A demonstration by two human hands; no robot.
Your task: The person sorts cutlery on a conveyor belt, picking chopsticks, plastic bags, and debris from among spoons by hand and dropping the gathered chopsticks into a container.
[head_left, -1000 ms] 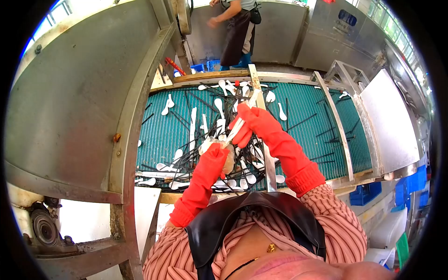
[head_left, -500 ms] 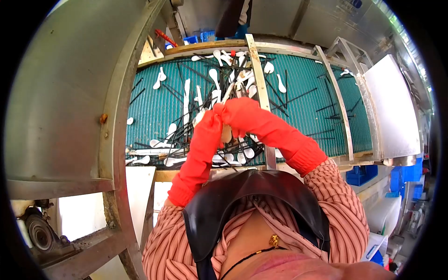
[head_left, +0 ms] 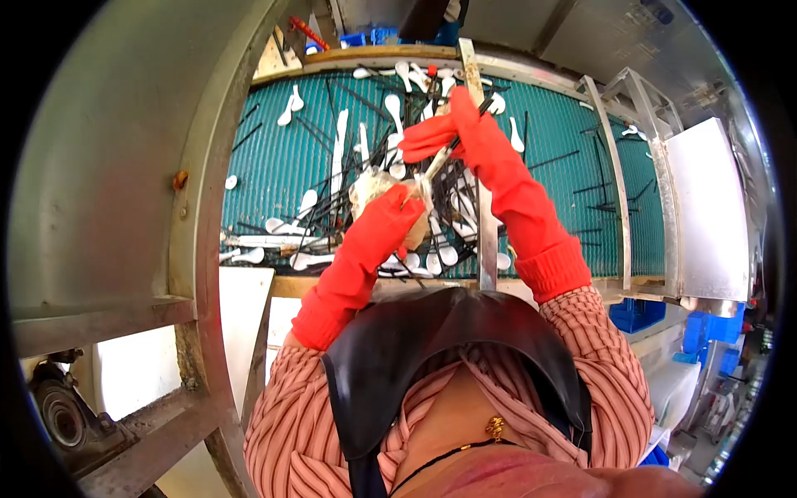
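My left hand (head_left: pixel 388 214), in a red rubber glove, is closed on a crumpled, pale, see-through plastic bag (head_left: pixel 371 189) above the middle of the pile. My right hand (head_left: pixel 448 131), gloved alike, is up and to the right of it. Its fingers point left and its thumb upward, with dark chopsticks (head_left: pixel 486 106) slanting through the grip; a pale length runs down from them towards the bag. White spoons (head_left: pixel 393 108) and black chopsticks (head_left: pixel 311 129) lie tangled below and around both hands on a green ribbed conveyor belt (head_left: pixel 274 166).
A metal bar (head_left: pixel 487 249) crosses the belt just right of my hands, and another bar (head_left: pixel 610 174) stands further right. A large steel panel (head_left: pixel 108 149) rises at the left. Blue crates (head_left: pixel 638 314) are below the belt at the right.
My hands were together over the pile and have parted. The right hand has moved up and right, bringing dark chopsticks into view; the left stays low, and the crumpled bag shows more.
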